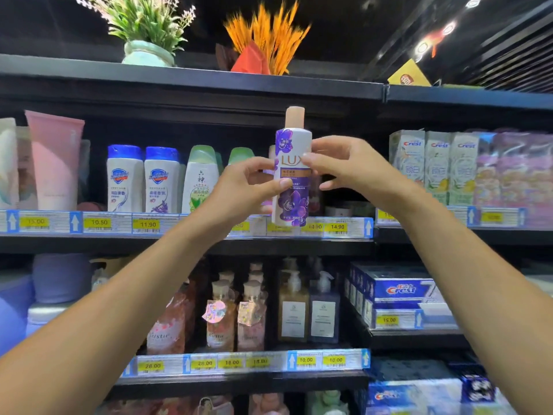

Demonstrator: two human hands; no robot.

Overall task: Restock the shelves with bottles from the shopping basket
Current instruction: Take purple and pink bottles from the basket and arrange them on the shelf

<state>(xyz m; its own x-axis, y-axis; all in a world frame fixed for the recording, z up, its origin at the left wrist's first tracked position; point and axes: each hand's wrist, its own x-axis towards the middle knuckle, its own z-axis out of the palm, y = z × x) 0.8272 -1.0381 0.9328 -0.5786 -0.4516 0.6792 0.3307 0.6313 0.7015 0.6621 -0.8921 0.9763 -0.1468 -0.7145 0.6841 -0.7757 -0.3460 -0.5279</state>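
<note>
Gripping upright Lux bottle [291, 175] between both hands: left hand [251, 187], right hand [347, 166], before shelf [185, 235].

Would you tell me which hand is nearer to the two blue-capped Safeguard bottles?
Left. The left hand grips the Lux bottle just right of the Safeguard bottles; the right hand is beyond it, farther right.
</note>
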